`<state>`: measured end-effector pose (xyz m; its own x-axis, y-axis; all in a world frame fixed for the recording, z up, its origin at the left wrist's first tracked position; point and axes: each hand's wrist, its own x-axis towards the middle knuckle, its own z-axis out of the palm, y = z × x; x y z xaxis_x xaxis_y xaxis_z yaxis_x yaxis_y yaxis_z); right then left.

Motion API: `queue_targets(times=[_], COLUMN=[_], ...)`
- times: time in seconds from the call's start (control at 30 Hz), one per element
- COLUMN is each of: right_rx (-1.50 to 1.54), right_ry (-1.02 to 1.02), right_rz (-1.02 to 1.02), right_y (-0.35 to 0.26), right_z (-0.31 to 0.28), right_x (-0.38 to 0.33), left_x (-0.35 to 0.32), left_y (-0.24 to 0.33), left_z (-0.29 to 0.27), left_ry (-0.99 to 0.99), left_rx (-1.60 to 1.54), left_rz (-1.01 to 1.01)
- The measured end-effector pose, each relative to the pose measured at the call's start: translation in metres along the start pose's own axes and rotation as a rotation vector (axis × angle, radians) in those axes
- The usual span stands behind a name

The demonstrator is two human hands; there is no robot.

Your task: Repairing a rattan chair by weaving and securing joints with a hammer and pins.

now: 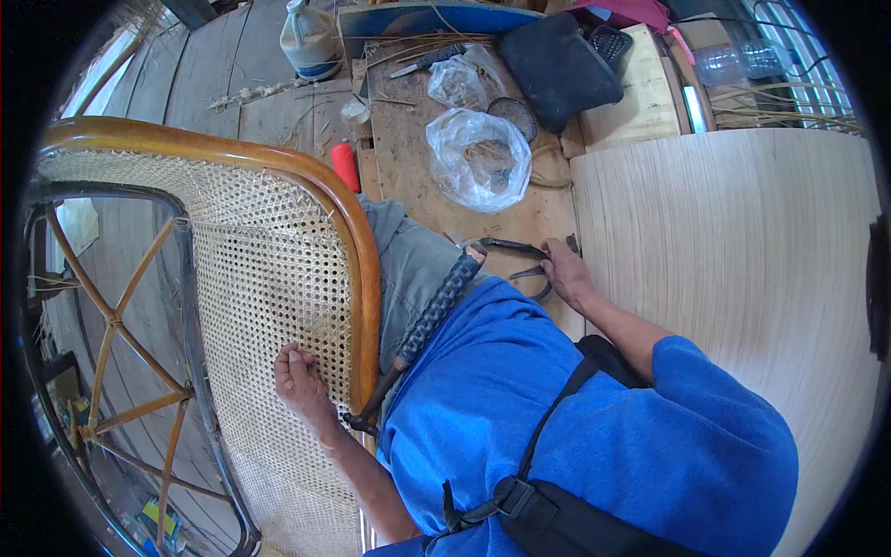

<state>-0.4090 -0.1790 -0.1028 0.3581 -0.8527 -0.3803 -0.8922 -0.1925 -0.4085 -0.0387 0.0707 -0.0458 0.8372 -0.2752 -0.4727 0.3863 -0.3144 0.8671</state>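
Observation:
On my left stands a chair with a curved wooden frame (364,269) and a woven cane panel (269,269). My left hand (304,385) is over the panel, near the frame, with its fingers bent together. Whether it pinches a thin strand does not show. A hammer (436,311) with a dark checkered grip lies slantwise along my lap, its head by my left wrist. My right hand (566,274) is closed on a dark tool with two curved arms (506,246) above the wooden board; its far end is partly hidden by my fingers.
Ahead on the board (399,111) are an open clear plastic bag (478,160), a round sieve-like disc (513,118), a knife (429,60) and a black pouch (561,70). A red cylinder (345,167) and a white jug (310,42) stand further left. A pale wood-grain panel (724,278) fills the right.

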Motion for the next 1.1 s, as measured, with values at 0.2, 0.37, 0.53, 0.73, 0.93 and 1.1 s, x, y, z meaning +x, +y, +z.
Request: queue_targets(times=[0.2,0.37,0.53,0.73,0.93,1.1], right_rx=[0.116,-0.041,-0.045,-0.147,-0.092,0.205], right_ry=[0.195,0.082,0.011,-0.152,-0.397,-0.296], right_rz=[-0.054,-0.189,-0.074,-0.176,-0.019,0.089], right_y=[0.011,0.018,0.009,0.016,0.002,0.004], right_z=[-0.026,-0.003,0.010,0.007,-0.015,-0.062], right_x=[0.019,-0.023,-0.023,-0.016,-0.030,-0.009], left_x=[0.002,0.004,0.005,0.003,0.002,0.000], left_y=[-0.004,-0.007,-0.004,0.000,-0.005,-0.006], left_z=[-0.004,-0.004,-0.002,0.005,-0.006,-0.005], left_ry=[-0.010,0.002,0.017,-0.019,0.022,0.002], left_rx=[-0.059,-0.076,-0.045,-0.174,-0.055,-0.086], left_rz=[0.009,0.032,-0.002,0.112,0.055,0.039])
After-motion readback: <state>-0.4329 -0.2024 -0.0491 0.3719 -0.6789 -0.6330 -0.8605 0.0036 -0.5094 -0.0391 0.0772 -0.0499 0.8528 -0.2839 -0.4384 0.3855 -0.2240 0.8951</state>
